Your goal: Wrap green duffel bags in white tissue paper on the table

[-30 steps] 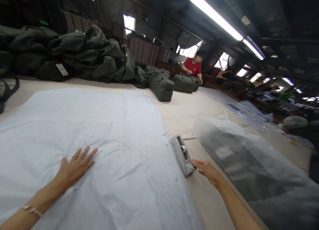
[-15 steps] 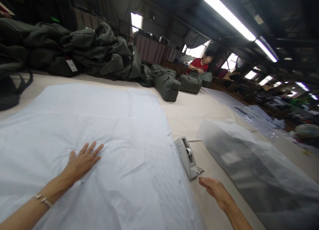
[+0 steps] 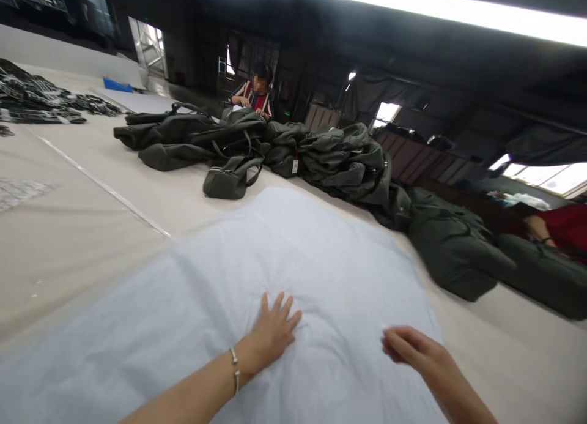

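Note:
My left hand (image 3: 274,331) lies flat with fingers spread on a wide white sheet (image 3: 316,246), which wrinkles around the fingertips. A bracelet circles the left wrist. Over the right part of the sheet is my right hand (image 3: 413,345), its fingers curled together. A tiny pale bit shows at its fingertips, too small to make out. The sheet covers the near middle of the cream tabletop (image 3: 105,222).
Dark green bags (image 3: 348,161) are heaped across the back, with larger ones (image 3: 454,246) at the right. A person (image 3: 257,96) sits behind the heap; a red sleeve (image 3: 566,225) shows far right. Patterned strips (image 3: 36,96) lie far left.
The view has swung left, and the tape dispenser and clear plastic have left it. My right hand has moved from beside the dispenser to over the sheet, its fingers now curled.

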A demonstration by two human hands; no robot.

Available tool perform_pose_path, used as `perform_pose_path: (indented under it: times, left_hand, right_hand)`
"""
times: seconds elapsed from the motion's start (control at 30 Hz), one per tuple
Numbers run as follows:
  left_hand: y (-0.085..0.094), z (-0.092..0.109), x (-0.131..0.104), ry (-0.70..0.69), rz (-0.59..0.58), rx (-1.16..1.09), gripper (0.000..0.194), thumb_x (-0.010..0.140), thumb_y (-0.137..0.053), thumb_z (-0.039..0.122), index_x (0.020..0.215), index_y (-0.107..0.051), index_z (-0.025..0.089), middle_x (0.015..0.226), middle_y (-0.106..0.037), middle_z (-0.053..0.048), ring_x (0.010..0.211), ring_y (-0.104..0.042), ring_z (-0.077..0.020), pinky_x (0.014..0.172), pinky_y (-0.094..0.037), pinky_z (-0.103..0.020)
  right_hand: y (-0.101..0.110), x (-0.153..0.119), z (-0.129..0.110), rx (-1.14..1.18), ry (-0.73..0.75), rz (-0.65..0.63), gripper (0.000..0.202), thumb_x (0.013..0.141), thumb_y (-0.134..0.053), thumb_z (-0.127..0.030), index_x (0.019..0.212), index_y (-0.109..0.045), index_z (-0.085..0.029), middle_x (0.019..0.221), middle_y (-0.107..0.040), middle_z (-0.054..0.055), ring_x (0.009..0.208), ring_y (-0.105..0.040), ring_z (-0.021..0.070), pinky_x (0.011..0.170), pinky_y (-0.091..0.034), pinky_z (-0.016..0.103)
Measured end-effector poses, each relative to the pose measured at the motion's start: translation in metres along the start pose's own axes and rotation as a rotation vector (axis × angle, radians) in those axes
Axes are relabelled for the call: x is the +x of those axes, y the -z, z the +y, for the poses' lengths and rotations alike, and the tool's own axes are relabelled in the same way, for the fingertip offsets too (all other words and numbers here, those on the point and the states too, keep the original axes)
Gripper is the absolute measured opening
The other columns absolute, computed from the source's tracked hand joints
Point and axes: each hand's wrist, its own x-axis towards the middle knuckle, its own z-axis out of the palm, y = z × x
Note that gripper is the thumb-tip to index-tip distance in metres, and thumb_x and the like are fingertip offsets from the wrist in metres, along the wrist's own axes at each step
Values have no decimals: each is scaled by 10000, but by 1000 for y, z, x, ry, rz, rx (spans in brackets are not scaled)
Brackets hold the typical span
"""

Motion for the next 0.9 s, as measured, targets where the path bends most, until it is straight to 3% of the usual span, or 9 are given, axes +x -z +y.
perform_pose_path:
  times: [0.07, 0.17, 0.27, 0.43, 0.67, 0.9]
  left_hand:
    - [-10, 0, 2, 6, 32, -7, 559, 955, -532, 457, 1479, -389, 327, 1571, -324, -144, 1451, -239, -409, 1052, -160, -793]
    - [-24, 0, 5, 3, 68, -12, 579, 948, -542, 455, 1488, -377, 328, 1584, -292, -140, 1455, -214, -425, 1050, -125, -815]
    - [-37, 4, 8, 21, 85, -15, 606, 928, -569, 458, 1489, -382, 326, 1585, -284, -143, 1453, -199, -448, 1042, -81, -837]
    - [-53, 9, 12, 16, 103, -46, 655, 905, -590, 498, 1497, -372, 322, 1594, -238, -153, 1452, -163, -480, 1015, -20, -870]
    - [-46, 6, 9, 36, 70, -58, 722, 869, -633, 499, 1504, -312, 372, 1588, -258, -122, 1449, -190, -469, 1032, -114, -856]
    - [-40, 4, 6, 49, 72, -33, 724, 869, -642, 492, 1500, -303, 388, 1587, -264, -119, 1441, -210, -476, 1024, -133, -858]
  right_hand:
    - [-14, 12, -25, -16, 88, -100, 442, 686, -667, -646, 808, -748, -228, 827, -744, 79, 815, -665, 272, 775, -535, 380]
    - [-53, 60, -59, 32, 105, -232, 358, 683, -740, -544, 731, -704, -191, 750, -720, 62, 741, -646, 211, 702, -501, 329]
    - [-78, 111, -70, 70, 54, -285, 368, 671, -775, -527, 730, -692, -173, 749, -712, 59, 730, -643, 185, 679, -491, 305]
    - [-77, 146, -47, 214, -35, -308, 392, 681, -791, -546, 766, -669, -184, 802, -701, 42, 744, -644, 162, 792, -534, 337]
    - [-82, 149, -7, 425, -75, -248, 413, 627, -843, -536, 784, -690, -186, 802, -699, 51, 776, -662, 186, 881, -539, 357]
    - [-82, 149, 1, 503, -63, -230, 422, 579, -877, -528, 761, -702, -190, 793, -701, 45, 784, -648, 179, 880, -533, 343]
